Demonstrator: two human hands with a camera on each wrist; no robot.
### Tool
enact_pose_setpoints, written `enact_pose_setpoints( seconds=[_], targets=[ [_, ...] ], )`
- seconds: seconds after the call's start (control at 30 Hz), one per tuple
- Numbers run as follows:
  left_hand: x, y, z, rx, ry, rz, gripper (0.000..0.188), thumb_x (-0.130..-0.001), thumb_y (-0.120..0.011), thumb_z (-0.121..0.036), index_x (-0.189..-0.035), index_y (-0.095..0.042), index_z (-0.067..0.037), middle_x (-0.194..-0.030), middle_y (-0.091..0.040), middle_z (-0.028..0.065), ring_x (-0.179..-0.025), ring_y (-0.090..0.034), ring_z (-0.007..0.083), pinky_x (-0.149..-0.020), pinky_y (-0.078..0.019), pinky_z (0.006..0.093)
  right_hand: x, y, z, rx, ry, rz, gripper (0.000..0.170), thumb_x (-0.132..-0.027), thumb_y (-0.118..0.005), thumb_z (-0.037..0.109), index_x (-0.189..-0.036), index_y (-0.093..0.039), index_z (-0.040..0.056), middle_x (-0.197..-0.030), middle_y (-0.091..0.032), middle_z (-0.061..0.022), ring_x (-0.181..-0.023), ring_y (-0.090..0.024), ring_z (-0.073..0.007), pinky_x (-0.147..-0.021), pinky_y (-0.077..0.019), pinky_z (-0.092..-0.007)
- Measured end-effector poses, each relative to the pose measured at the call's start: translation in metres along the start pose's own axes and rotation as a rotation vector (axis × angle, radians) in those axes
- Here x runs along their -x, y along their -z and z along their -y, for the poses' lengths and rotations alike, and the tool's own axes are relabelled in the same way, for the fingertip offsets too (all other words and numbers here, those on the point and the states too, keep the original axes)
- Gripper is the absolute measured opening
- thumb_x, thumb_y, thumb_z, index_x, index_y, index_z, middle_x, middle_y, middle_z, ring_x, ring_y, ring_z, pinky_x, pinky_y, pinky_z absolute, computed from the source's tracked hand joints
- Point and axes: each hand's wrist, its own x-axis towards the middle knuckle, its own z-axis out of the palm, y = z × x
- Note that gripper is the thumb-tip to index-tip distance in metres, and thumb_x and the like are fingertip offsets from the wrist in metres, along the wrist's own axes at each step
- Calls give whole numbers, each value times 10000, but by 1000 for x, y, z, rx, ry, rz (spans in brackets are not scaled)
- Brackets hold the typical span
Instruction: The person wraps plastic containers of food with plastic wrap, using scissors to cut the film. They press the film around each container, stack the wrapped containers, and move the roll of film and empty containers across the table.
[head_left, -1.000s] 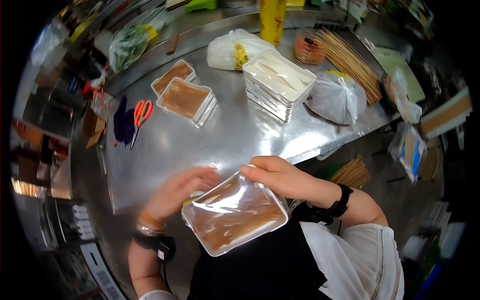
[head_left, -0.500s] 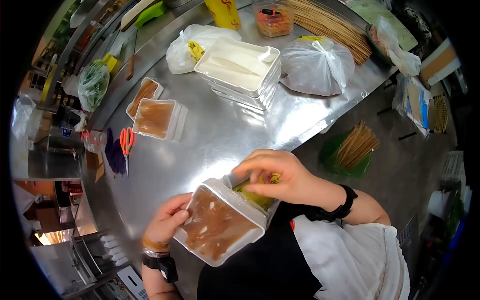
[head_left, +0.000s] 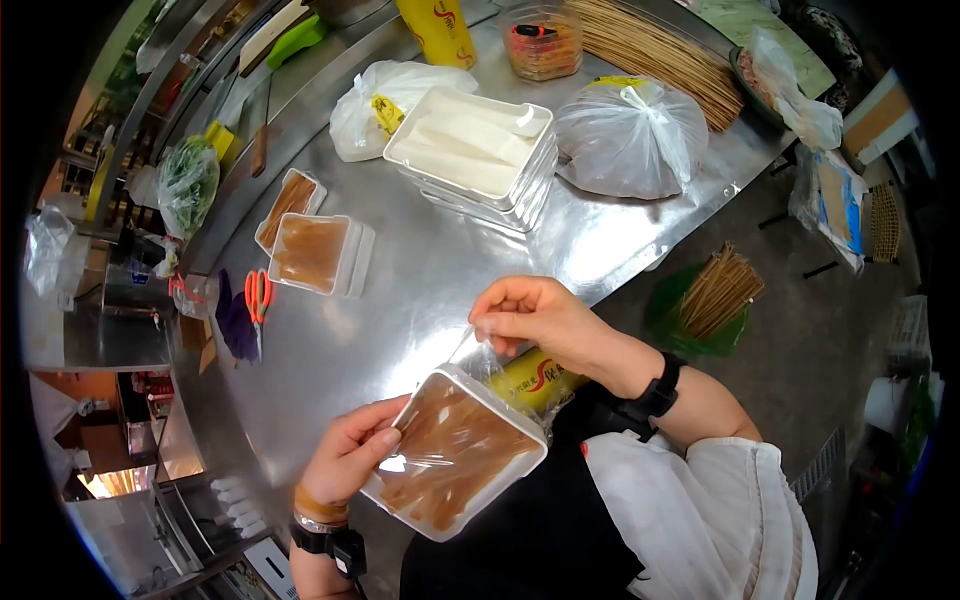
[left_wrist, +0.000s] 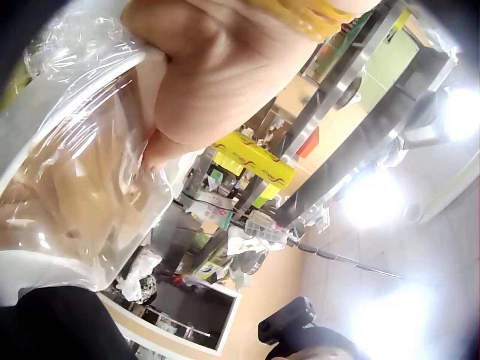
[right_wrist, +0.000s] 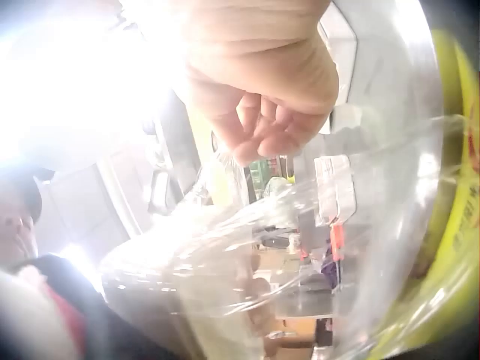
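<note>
A white tray of brown strips point(head_left: 455, 455) under clear film is tilted in front of the person's body. My left hand point(head_left: 350, 452) grips its left edge, thumb on the film side; the left wrist view shows this hand point(left_wrist: 217, 67) against the wrapped tray point(left_wrist: 82, 180). Above the tray's upper corner, my right hand point(head_left: 535, 318) pinches the edge of the clear film point(head_left: 480, 358). In the right wrist view the film point(right_wrist: 262, 217) stretches down from the pinched fingertips of this hand point(right_wrist: 262, 82). A yellow film roll point(head_left: 535, 382) lies behind the tray, below the right hand.
On the metal table point(head_left: 400, 320) stand stacked white trays point(head_left: 470, 150), filled trays point(head_left: 310, 252), orange-handled scissors point(head_left: 258, 300), tied plastic bags point(head_left: 635, 140), a tub point(head_left: 542, 45) and long sticks point(head_left: 660, 55). More sticks point(head_left: 720, 290) are beyond the table's right edge.
The left hand has come to grip the tray's left edge. The right hand has left the tray's top edge, pinching film above it. The tray has turned and the head view has shifted.
</note>
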Motion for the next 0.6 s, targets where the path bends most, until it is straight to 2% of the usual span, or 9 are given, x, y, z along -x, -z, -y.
enact_pose_setpoints(
  seconds=[0.13, 0.23, 0.37, 0.4, 0.5, 0.6],
  targets=[
    [4, 2, 2, -2, -17, -38, 411, -965, -553, -96, -1355, -509, 26, -1181, -630, 77, -1056, -582, 127, -933, -461, 281, 9, 3, -2, -54, -251, 64, 169, -916, -669, 173, -1006, -656, 30, -852, -647, -20, -756, -569, -65, -698, -470, -217],
    [3, 4, 2, -12, -13, -20, 418, -964, -557, -93, -1359, -501, 31, -1200, -627, 84, -1074, -581, 132, -939, -460, 280, 23, -19, 6, 57, -76, 98, 165, -910, -680, 185, -986, -662, 40, -825, -633, -5, -746, -567, -65, -678, -461, -213],
    [4, 6, 7, 21, -16, -40, 415, -965, -561, -96, -1355, -504, 33, -1203, -627, 82, -1079, -582, 133, -947, -460, 283, 15, -5, 17, 21, -33, -142, 92, -910, -672, 138, -884, -643, 55, -783, -610, 10, -714, -569, -70, -657, -457, -213],
    [5, 6, 7, 31, -19, -39, 415, -966, -563, -98, -1355, -505, 33, -1203, -628, 81, -1080, -581, 133, -949, -459, 284, 11, 0, 20, 10, -1, -151, 108, -927, -650, 161, -896, -638, 59, -767, -606, 10, -694, -562, -69, -637, -459, -216],
    [5, 6, 5, 32, -26, -35, 413, -966, -567, -99, -1352, -508, 32, -1202, -628, 80, -1082, -581, 133, -954, -457, 285, 11, -12, 27, 65, -38, -128, 149, -956, -611, 198, -928, -636, 53, -749, -600, 7, -668, -557, -73, -616, -458, -210],
    [7, 7, 5, 23, -42, -39, 410, -965, -569, -94, -1349, -510, 34, -1204, -627, 81, -1086, -581, 135, -958, -457, 285, 24, -19, 27, 170, -232, 45, 217, -964, -595, 264, -951, -618, 49, -708, -576, 7, -588, -512, -68, -533, -388, -197]
  ],
)
